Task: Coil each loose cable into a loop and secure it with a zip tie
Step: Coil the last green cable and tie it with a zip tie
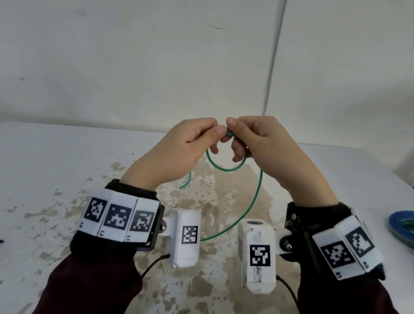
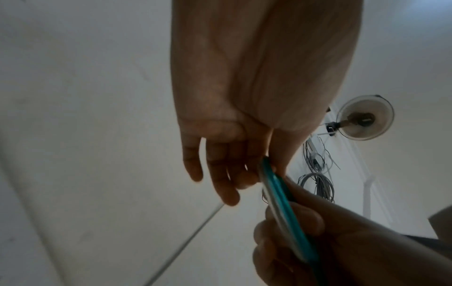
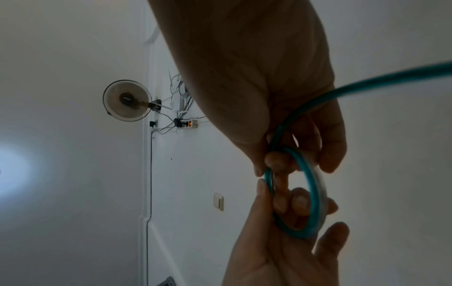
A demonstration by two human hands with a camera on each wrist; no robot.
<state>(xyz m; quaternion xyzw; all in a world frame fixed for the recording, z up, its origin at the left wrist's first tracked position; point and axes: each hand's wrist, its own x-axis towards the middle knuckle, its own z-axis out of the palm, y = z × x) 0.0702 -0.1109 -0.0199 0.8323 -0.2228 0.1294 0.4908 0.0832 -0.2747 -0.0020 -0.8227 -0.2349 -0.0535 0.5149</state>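
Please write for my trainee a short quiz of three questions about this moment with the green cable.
1. True or false: the green cable lies coiled flat on the table.
2. Which hand pinches the loop: A left hand, B right hand, C both?
3. Fill in: coiled blue and green cables lie at the table's far ___ side.

Key: 1 false, it is held up; 2 C; 3 right.
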